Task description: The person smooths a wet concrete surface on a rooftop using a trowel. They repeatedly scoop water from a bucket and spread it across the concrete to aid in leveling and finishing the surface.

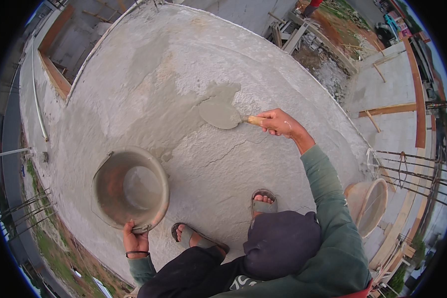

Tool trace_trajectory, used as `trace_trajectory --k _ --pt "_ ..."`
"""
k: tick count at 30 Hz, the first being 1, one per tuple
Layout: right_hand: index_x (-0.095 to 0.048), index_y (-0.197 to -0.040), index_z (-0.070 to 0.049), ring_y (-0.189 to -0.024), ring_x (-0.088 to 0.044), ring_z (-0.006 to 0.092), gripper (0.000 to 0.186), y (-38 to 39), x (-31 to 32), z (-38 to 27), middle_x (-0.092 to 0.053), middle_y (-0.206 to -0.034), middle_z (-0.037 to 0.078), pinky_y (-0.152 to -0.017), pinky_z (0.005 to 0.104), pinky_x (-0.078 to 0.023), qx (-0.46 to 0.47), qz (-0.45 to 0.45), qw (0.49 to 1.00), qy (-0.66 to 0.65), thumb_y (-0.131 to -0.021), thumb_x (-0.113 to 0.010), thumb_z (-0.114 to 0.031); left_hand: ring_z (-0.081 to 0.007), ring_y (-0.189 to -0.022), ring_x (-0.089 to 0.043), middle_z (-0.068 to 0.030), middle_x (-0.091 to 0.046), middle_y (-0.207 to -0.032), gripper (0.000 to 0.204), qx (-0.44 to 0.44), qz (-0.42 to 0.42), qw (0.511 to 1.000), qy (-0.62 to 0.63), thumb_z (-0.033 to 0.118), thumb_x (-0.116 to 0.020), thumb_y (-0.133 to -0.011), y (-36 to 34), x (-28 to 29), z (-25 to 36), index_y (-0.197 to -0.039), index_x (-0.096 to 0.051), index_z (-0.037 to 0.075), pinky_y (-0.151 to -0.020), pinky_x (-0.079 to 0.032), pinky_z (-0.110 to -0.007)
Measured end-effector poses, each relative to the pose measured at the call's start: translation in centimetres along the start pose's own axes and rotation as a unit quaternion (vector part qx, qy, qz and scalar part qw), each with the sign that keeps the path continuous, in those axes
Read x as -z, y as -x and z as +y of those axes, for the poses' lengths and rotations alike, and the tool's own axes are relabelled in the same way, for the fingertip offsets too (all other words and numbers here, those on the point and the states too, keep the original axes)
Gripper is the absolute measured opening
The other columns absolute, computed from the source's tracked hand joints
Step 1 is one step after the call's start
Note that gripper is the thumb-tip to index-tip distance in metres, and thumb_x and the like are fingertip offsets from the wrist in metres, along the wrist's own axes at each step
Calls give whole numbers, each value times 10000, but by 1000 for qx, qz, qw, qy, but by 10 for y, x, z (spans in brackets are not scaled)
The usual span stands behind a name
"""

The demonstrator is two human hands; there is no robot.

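Note:
My right hand (278,124) grips the wooden handle of a trowel (218,114), whose grey, mortar-coated blade lies over a damp patch of cement on the rough concrete slab (218,54). My left hand (134,241) holds the near rim of a grey bucket (144,188), with its open top facing up and a thin wash of grey at the bottom. A hairline crack runs through the concrete below the trowel. My sandalled feet stand on the slab at the lower middle.
A second bucket (367,203) stands at my right beside protruding rebar (407,169). A framed opening (59,82) and a pipe (37,99) lie at the left. The slab's raised edge drops to timber (293,37) and rubble at the upper right, where a person's leg (310,9) shows.

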State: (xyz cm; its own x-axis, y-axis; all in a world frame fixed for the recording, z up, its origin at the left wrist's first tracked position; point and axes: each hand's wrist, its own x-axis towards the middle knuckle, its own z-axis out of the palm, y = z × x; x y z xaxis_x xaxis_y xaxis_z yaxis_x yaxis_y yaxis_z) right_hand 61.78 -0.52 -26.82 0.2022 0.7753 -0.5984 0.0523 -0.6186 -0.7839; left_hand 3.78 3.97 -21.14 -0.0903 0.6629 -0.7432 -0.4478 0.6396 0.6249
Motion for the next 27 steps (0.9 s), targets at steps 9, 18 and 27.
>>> trace_trajectory --k 9,18,27 --pt "-655 -1238 15 -567 -473 51 414 7 -4 -13 -572 -725 -8 -483 238 -365 18 97 995 10 -867 -598 -161 -282 -1010 -658 -84 -629 -1130 383 -64 -25 997 -47 53 -588 -866 -5 -46 10 -1241 -519 72 -810 -614 -496" --pt "-700 -1133 -25 -689 -595 157 367 43 -83 -15 -679 -778 89 -647 340 -462 42 23 995 93 -851 -645 -254 -236 -975 -649 -88 -592 -1138 447 -204 -86 961 -166 16 -566 -854 -46 -179 13 -1289 -479 72 -784 -619 -435" --pt "-694 -1043 16 -604 -493 89 289 30 -89 -37 -569 -701 11 -543 278 -404 60 54 995 67 -868 -608 -198 -273 -1027 -651 -121 -625 -1206 615 -363 -126 896 -222 -14 -550 -791 -111 -274 -3 -1398 -475 52 -901 -514 -353"
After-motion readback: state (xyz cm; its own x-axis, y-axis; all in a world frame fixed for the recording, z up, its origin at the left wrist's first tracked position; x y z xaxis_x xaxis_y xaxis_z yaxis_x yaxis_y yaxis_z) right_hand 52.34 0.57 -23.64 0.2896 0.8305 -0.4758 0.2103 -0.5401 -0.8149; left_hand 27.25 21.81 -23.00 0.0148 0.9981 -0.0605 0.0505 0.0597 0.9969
